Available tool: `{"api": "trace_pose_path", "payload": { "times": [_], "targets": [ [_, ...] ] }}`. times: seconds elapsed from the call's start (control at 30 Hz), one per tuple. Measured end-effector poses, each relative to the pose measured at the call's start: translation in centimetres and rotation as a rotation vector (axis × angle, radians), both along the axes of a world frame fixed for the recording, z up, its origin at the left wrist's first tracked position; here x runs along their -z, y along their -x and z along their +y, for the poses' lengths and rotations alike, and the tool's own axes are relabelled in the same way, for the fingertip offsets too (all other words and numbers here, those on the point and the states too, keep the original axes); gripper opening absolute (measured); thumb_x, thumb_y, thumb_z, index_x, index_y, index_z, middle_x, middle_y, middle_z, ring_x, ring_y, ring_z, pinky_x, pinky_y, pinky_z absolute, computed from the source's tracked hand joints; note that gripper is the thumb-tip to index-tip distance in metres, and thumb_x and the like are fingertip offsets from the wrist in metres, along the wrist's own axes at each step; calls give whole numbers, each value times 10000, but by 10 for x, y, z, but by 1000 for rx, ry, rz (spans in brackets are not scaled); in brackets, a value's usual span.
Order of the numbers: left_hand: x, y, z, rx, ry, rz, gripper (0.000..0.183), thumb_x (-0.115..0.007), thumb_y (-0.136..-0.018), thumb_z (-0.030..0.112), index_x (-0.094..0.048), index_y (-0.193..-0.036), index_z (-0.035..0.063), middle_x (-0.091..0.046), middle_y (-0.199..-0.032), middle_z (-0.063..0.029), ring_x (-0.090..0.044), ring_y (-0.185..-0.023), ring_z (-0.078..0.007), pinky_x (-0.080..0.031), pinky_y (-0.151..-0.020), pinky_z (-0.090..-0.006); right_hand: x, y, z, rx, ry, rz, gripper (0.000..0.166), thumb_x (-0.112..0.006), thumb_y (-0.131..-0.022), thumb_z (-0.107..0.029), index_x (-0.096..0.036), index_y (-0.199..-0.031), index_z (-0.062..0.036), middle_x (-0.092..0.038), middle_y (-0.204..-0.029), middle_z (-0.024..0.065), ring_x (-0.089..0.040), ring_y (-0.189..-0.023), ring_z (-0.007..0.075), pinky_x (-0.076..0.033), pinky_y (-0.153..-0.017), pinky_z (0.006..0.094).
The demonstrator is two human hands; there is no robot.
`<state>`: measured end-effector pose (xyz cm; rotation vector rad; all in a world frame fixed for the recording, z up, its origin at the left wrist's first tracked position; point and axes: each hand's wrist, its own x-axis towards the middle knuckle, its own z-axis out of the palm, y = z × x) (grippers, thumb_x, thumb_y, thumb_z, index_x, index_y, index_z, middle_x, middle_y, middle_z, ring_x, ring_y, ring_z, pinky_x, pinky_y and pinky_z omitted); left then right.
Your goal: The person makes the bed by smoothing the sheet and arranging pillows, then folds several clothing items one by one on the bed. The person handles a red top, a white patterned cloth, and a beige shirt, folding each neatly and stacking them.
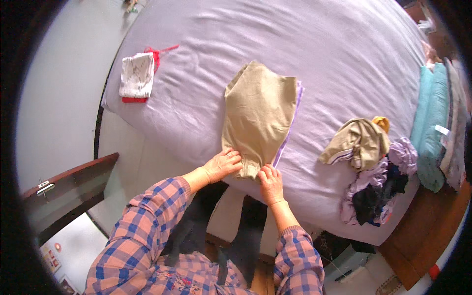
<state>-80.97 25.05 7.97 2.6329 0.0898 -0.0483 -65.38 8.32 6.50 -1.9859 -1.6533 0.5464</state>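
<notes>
Khaki cloth shorts (260, 110), with a purple stripe along the right side, lie flat near the front edge of the bed, their gathered waistband towards me. My left hand (224, 165) grips the left end of the waistband. At its right end, my right hand (271, 182) has its fingers closed on the same gathered cloth. The fingertips partly hide the waistband's corners.
A folded white garment (136, 75) with red cloth and a red cord lies at the left on the lilac bedsheet (206, 66). To the right are a crumpled khaki garment (357, 142) and a dark and lilac heap (376, 195). Rolled teal cloth (429, 125) stands beyond, beside brown wood (424, 225).
</notes>
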Motion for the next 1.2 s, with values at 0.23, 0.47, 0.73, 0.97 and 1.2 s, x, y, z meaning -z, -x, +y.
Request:
{"api": "trace_pose_path", "payload": {
  "times": [0.23,0.47,0.73,0.97,1.2],
  "targets": [
    [0,17,32,-383,348,-77,239,-611,-687,57,-522,-908,54,-531,-966,-129,-503,-958,-308,-409,-830,-386,-8,-21,21,396,-33,247,205,-542,-677,-2,-532,-879,-33,-535,-907,133,-517,-888,303,-410,-801,385],
    [71,-53,137,-1392,938,-218,454,-666,-758,202,-440,-1096,-1,-554,-1017,-120,-540,-915,-168,-450,-769,-278,56,-119,138,983,81,777,312,-634,-781,-221,-563,-975,14,-593,-890,61,-536,-793,133,-432,-722,264],
    [88,-89,182,-1292,1000,-64,238,-675,-752,236,-590,-775,16,-577,-689,1,-512,-619,-90,-415,-570,-253,96,-164,171,996,17,788,198,-610,-808,-220,-600,-824,-23,-565,-670,-12,-471,-585,74,-383,-552,227],
    [63,-70,161,-1334,1206,200,385,-651,-761,395,-569,-920,53,-590,-814,-4,-511,-692,-86,-413,-606,-233,78,-140,132,935,86,972,312,-654,-767,-208,-554,-977,0,-592,-796,41,-546,-731,129,-429,-714,260],
    [-5,-69,162,-1158,1585,-42,278,-627,-797,182,-581,-1041,57,-613,-986,-27,-563,-899,-118,-436,-809,-274,-26,-124,143,753,-23,1287,308,-616,-788,-106,-540,-1070,-8,-608,-967,66,-566,-866,150,-428,-799,276]
  ]
}}
